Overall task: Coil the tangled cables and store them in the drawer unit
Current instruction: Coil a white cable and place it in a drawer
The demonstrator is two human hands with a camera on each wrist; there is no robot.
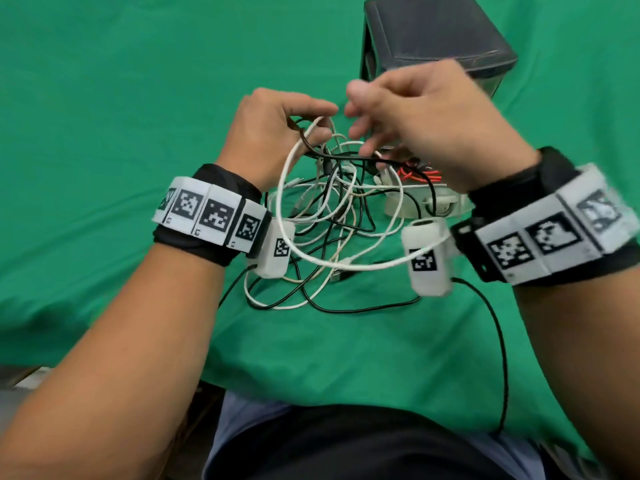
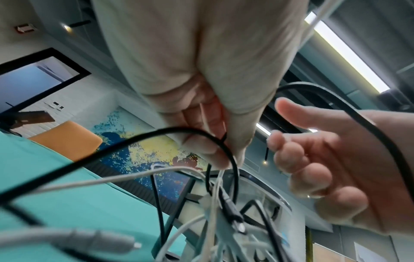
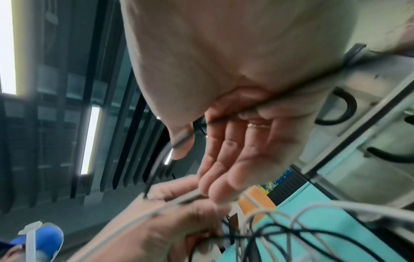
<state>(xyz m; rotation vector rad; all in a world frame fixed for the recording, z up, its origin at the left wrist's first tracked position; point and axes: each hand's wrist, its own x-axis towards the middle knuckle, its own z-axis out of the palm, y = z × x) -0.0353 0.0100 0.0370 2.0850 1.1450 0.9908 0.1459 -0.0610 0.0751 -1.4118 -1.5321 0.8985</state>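
A tangle of white and black cables (image 1: 329, 220) lies on the green cloth in front of me, partly lifted. My left hand (image 1: 322, 121) is raised above it and pinches a thin white cable (image 2: 205, 120) and a black cable (image 2: 112, 147) between thumb and curled fingers (image 2: 201, 147). A white loop (image 1: 287, 174) hangs from that grip. My right hand (image 1: 356, 116) hovers just right of the left hand, blurred, with its fingers (image 3: 224, 159) loosely extended and nothing gripped. The dark drawer unit (image 1: 436, 39) stands behind the hands.
A clear drawer (image 1: 443, 202) holding red wires (image 1: 419, 174) sits on the cloth under my right wrist. One black cable (image 1: 498, 341) trails over the table's near edge at the right. Green cloth (image 1: 121, 133) covers the table to the left.
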